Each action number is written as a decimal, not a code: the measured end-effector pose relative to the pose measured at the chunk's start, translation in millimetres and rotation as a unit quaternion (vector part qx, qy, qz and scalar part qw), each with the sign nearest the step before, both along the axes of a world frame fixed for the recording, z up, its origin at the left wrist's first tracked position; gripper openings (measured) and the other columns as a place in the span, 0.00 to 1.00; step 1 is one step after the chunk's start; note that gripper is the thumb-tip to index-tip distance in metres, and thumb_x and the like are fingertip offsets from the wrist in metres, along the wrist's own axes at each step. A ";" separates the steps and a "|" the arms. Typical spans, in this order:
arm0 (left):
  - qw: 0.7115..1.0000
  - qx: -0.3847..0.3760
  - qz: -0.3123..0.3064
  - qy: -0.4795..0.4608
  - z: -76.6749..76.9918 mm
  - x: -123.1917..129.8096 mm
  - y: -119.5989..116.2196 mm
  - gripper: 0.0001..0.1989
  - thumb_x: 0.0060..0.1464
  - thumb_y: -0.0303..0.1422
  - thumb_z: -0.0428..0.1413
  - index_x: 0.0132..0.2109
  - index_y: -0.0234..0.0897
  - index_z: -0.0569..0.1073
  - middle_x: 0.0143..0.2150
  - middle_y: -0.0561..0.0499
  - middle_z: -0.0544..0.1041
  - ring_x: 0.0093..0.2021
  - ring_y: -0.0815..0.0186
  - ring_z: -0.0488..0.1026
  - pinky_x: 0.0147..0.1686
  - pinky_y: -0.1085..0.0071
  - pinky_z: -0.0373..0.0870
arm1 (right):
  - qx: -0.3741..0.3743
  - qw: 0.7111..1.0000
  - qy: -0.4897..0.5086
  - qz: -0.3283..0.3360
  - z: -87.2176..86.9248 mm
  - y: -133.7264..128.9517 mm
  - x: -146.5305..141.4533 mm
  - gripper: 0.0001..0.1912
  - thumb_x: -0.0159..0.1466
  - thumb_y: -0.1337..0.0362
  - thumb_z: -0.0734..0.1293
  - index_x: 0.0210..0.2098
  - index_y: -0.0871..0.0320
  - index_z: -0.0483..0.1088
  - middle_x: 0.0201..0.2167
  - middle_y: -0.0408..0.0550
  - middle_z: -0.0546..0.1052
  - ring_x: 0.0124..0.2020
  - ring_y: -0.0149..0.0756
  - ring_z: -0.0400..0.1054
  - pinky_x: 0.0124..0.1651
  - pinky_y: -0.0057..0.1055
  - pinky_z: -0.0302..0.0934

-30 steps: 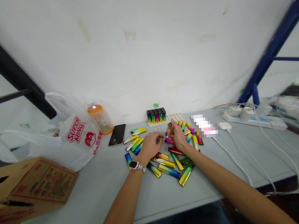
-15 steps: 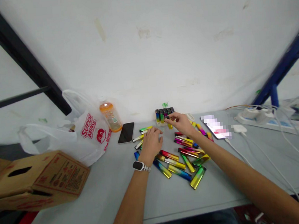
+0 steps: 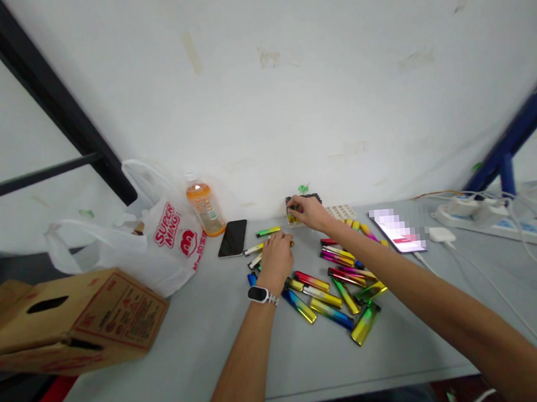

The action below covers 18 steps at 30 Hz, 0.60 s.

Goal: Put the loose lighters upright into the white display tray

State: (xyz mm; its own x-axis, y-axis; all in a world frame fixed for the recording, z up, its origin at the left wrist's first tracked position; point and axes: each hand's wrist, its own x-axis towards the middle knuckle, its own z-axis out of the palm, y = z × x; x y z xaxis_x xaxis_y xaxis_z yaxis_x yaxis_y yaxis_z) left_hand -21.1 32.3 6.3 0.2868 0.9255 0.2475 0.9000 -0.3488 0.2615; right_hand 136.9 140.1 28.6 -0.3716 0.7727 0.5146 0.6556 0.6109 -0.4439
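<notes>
My right hand (image 3: 310, 212) is at the front of a tray (image 3: 293, 224) packed with upright lighters. Its fingers are closed on a lighter (image 3: 292, 214), mostly hidden by the hand. Over the left part of the loose pile, my left hand (image 3: 276, 257) has its fingers curled round a lighter whose gold end (image 3: 291, 243) pokes out on the right. Shiny coloured lighters lie scattered between my forearms, among them a blue and yellow one (image 3: 332, 313) and a green and yellow one (image 3: 365, 324). A green lighter (image 3: 268, 232) lies beyond my left hand.
A pale tray with holes (image 3: 341, 212) lies against the wall. On the left are a black phone (image 3: 233, 238), an orange drink bottle (image 3: 206, 207), a plastic bag (image 3: 161, 250) and a cardboard box (image 3: 114, 312). A lit phone (image 3: 398, 231), cables and a power strip (image 3: 488, 218) lie right.
My right hand has moved slightly left onto the front of the lighter tray. The fingers of my left hand have drawn together round a lighter. The whole view has shifted a little.
</notes>
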 end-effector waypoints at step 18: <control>0.998 0.011 -0.046 0.040 5.8 14.7 -5.1 0.17 0.55 0.23 0.54 0.51 0.39 0.72 0.49 0.46 0.78 0.52 0.54 0.70 0.53 0.56 0.64 | 0.041 0.968 -0.227 -0.102 26.3 -38.4 1.3 0.21 0.69 0.56 0.60 0.58 0.52 0.71 0.52 0.60 0.64 0.51 0.48 0.65 0.38 0.34 0.64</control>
State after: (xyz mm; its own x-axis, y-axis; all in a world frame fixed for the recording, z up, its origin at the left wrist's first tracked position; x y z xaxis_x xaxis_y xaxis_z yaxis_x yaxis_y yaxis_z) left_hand -6.4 27.2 12.1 0.3910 0.8886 0.2396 0.8813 -0.4366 0.1810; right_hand 138.2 101.8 55.0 -0.4177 0.8176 0.3964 0.8823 0.4692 -0.0381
